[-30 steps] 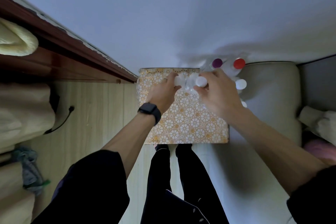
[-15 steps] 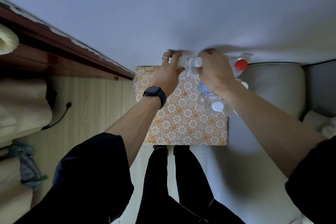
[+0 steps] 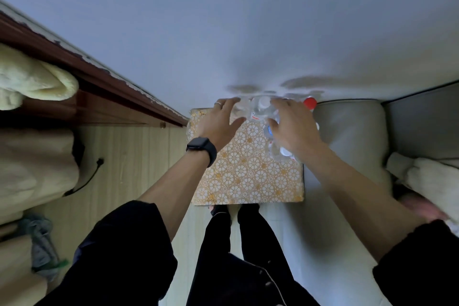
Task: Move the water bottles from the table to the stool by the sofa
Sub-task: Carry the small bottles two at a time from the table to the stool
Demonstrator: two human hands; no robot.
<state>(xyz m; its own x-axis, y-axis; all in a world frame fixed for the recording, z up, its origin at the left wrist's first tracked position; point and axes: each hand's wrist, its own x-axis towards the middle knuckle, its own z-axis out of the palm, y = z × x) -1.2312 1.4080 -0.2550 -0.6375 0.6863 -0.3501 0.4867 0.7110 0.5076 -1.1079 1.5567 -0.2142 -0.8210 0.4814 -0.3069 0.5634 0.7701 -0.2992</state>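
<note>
Single head-worn wide-angle view, looking steeply down and forward over both forearms onto the floral-patterned stool point(image 3: 248, 171). Close enough for the stool to sit at arm's reach, mid-frame. Wall beyond the stool, sofa armrest point(image 3: 347, 136) just right of it, wooden floor point(image 3: 139, 156) left.

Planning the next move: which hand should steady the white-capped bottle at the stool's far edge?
Probably left. The left hand is open beside the white-capped bottle with nothing under it; the right hand hovers over other bottles.
</note>
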